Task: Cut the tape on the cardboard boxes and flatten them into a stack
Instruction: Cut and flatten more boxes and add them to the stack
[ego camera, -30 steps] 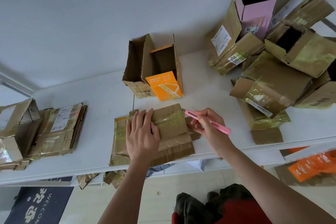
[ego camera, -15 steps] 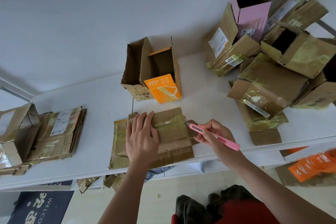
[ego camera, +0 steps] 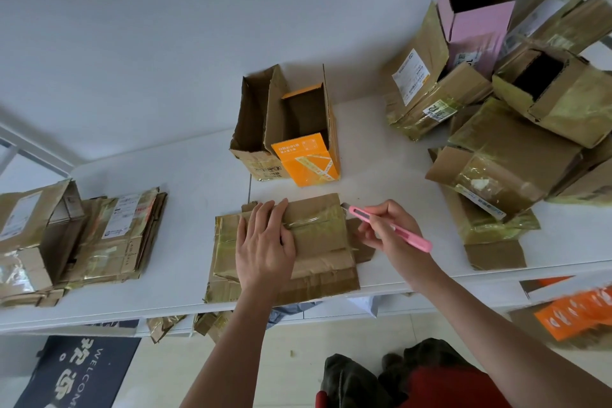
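A: The flattened box point(ego camera: 318, 242) lies at the table point(ego camera: 198, 182) front edge. Keep the blade shallow, run it along the tape seam point(ego camera: 314, 222), away from your fingers.

B: Hands?

A: Your left hand point(ego camera: 265, 242) presses flat on its left half. Your right hand point(ego camera: 387, 235) pinches the pink cutter point(ego camera: 390, 227), tip at its right edge.

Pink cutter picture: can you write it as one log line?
left hand presses taped box | right hand holds pink cutter | blade at box edge

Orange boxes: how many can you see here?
2. One orange box stands open on the table's middle, inside a brown carton. Another orange box lies below the table at right, blurred; more may be hidden.
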`<move>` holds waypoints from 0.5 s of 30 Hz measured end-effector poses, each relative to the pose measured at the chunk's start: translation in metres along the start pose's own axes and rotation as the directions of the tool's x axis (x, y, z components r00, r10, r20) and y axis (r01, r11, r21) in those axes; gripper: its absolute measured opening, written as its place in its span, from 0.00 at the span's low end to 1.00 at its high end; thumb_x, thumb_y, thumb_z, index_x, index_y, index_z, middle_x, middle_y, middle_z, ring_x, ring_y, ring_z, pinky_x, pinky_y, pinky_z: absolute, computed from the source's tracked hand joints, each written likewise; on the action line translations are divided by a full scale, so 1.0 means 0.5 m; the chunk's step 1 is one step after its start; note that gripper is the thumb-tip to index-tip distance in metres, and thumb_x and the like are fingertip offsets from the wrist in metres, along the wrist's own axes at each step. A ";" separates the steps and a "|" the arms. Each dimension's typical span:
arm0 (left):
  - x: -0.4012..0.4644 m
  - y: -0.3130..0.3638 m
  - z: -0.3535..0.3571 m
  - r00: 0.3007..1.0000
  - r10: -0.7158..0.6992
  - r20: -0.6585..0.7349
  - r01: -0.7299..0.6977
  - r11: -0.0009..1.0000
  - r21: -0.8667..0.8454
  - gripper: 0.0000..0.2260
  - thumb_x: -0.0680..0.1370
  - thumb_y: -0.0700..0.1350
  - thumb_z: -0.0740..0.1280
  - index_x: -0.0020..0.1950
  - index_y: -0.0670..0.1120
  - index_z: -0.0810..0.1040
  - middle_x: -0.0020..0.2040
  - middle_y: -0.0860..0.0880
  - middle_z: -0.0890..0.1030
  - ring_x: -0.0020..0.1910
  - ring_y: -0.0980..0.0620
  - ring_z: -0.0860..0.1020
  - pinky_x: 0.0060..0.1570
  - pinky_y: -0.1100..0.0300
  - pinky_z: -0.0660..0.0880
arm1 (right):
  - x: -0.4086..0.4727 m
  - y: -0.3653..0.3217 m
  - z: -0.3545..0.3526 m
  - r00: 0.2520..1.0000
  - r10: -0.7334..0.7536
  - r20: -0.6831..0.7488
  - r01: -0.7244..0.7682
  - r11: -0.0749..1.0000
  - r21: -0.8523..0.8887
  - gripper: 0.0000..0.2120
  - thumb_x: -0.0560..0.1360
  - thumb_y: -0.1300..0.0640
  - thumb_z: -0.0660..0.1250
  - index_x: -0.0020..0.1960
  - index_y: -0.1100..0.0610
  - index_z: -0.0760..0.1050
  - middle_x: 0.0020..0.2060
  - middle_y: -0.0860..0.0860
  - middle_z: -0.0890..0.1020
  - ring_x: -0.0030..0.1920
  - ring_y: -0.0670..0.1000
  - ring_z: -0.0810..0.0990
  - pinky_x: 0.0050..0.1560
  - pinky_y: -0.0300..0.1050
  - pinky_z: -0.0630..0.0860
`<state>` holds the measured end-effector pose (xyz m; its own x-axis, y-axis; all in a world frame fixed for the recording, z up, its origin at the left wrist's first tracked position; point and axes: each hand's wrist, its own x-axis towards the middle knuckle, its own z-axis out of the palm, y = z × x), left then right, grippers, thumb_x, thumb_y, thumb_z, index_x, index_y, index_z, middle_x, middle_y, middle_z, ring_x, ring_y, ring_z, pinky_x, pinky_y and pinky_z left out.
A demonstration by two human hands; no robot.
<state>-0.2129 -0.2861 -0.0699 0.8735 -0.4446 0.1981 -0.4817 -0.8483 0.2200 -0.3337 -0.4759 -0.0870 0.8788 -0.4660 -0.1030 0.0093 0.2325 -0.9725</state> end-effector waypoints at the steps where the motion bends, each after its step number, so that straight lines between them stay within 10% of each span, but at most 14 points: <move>1: 0.001 0.000 0.000 1.000 0.002 0.000 -0.002 1.000 0.001 0.26 0.77 0.50 0.47 0.73 0.53 0.70 0.69 0.51 0.73 0.72 0.51 0.67 0.76 0.46 0.58 | -0.004 0.003 0.002 1.000 -0.009 -0.008 0.009 1.000 -0.003 0.03 0.81 0.67 0.61 0.50 0.64 0.74 0.39 0.54 0.81 0.43 0.50 0.82 0.51 0.51 0.83; 15: 0.002 -0.002 -0.002 1.000 0.024 -0.020 -0.024 1.000 0.004 0.24 0.78 0.49 0.49 0.71 0.51 0.72 0.67 0.50 0.75 0.71 0.49 0.69 0.73 0.44 0.61 | -0.066 0.010 -0.061 0.991 0.009 0.131 0.016 0.982 -0.189 0.16 0.79 0.69 0.62 0.43 0.51 0.78 0.40 0.56 0.83 0.45 0.62 0.81 0.50 0.54 0.81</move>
<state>-0.2117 -0.2851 -0.0689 0.8601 -0.4591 0.2223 -0.5021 -0.8386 0.2110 -0.3774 -0.4856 -0.0948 0.9339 -0.3477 -0.0838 -0.0671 0.0600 -0.9959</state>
